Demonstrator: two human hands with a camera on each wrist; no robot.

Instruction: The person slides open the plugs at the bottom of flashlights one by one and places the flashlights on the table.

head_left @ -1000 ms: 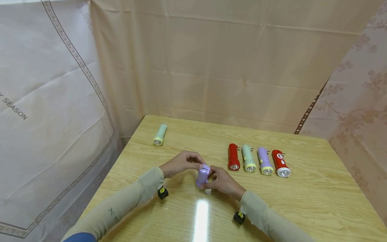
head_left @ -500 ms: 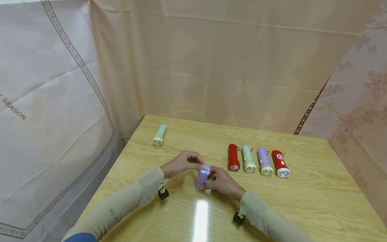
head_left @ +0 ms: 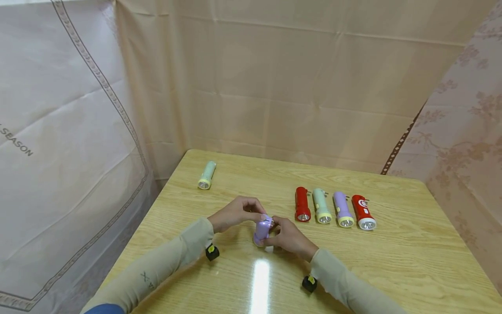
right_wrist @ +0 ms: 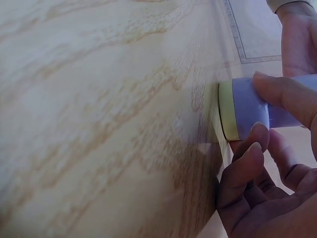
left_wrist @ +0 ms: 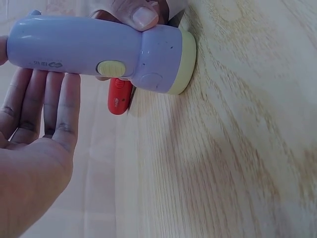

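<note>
A purple flashlight (head_left: 262,230) stands lens-down on the wooden table, its yellow rim (left_wrist: 187,63) at the tabletop. My left hand (head_left: 234,213) holds its upper end, thumb at the tail and fingers along the side with the yellow switch (left_wrist: 111,68). Low on the body, my right hand (head_left: 291,237) grips it with the thumb (right_wrist: 285,94) across the purple head and the other fingers curled on the opposite side. Metal plug prongs (head_left: 272,223) stick out near the top, beside the right fingers.
To the right lie a red flashlight (head_left: 302,204), a mint one (head_left: 322,205), a purple one (head_left: 343,208) and a red-and-white one (head_left: 363,211) in a row. Another mint flashlight (head_left: 207,174) lies at the back left. Cloth (head_left: 274,78) hangs behind the table (head_left: 412,261).
Both hands stay on the purple flashlight in nearly the same pose. Its plug prongs show more plainly near the top now than a second ago.
</note>
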